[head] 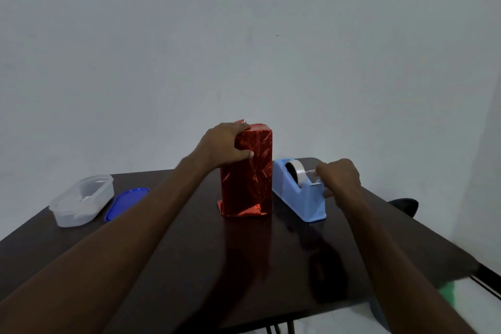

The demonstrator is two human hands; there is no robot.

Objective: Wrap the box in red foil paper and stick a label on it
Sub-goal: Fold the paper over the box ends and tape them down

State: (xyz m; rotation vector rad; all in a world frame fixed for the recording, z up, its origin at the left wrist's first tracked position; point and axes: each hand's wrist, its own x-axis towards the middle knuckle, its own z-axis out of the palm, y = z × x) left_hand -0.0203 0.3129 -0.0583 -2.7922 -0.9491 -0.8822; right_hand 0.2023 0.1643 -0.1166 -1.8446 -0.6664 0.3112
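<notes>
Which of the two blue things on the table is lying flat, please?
The dark blue lid, lying beside the clear container; the light blue tape dispenser stands upright.

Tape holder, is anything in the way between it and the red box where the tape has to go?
Nothing visible. The blue tape holder stands right beside the red box, with only a narrow strip of bare table between. The right hand pulls tape; the left hand holds the box.
</notes>
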